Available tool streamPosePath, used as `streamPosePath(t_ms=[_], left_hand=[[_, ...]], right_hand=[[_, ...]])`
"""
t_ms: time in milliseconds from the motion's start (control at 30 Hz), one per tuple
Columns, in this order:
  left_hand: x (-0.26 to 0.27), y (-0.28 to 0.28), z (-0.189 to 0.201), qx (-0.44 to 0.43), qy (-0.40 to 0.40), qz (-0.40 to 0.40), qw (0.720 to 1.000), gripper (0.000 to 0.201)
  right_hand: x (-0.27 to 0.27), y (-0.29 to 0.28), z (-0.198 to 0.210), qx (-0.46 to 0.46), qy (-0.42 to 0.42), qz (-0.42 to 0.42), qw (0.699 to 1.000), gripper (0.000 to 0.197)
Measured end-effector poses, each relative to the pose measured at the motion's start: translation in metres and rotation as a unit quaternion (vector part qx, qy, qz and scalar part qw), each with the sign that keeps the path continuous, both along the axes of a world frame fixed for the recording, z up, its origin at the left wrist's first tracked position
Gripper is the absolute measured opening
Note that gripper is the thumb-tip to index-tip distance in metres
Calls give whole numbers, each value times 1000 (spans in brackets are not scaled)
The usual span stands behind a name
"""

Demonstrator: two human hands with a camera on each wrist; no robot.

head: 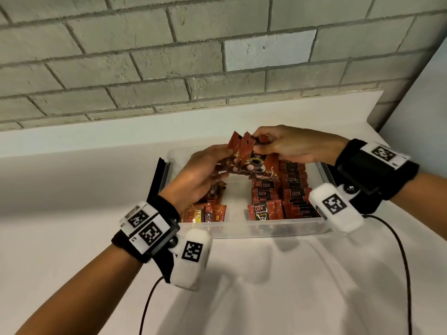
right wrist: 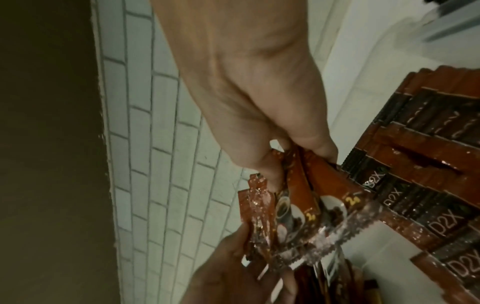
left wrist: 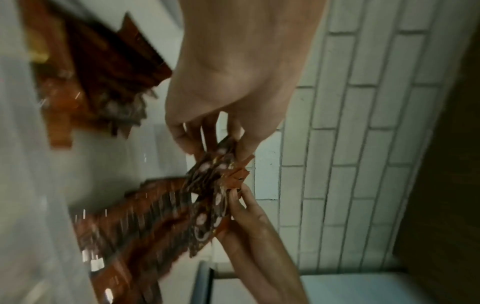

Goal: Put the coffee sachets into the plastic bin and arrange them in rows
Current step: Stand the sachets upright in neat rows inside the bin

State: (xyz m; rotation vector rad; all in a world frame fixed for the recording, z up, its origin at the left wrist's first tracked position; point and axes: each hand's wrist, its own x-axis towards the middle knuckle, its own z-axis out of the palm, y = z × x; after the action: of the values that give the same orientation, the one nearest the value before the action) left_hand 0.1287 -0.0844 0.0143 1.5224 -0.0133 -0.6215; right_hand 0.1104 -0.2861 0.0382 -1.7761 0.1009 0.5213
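Head view: both hands [head: 244,155] hold fanned coffee sachets [head: 244,158], long axes upright.

Pale grey painted brick wall [head: 169,56] behind, with one lighter bluish-white brick [head: 269,50] right of centre. Flat white countertop [head: 72,238] below the wall, meeting it along a raised white ledge [head: 96,136]. Plain white side wall [head: 420,97] at the brick wall's right end. Thin black cables [head: 401,262] trailing across the countertop.
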Motion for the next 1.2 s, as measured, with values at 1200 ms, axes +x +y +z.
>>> streamPosePath(t_ms=[1200], left_hand=[[25,-10,8,49,-26,-125,991,63]], right_hand=[[13,44,-20,16,-150,-64,987,82]])
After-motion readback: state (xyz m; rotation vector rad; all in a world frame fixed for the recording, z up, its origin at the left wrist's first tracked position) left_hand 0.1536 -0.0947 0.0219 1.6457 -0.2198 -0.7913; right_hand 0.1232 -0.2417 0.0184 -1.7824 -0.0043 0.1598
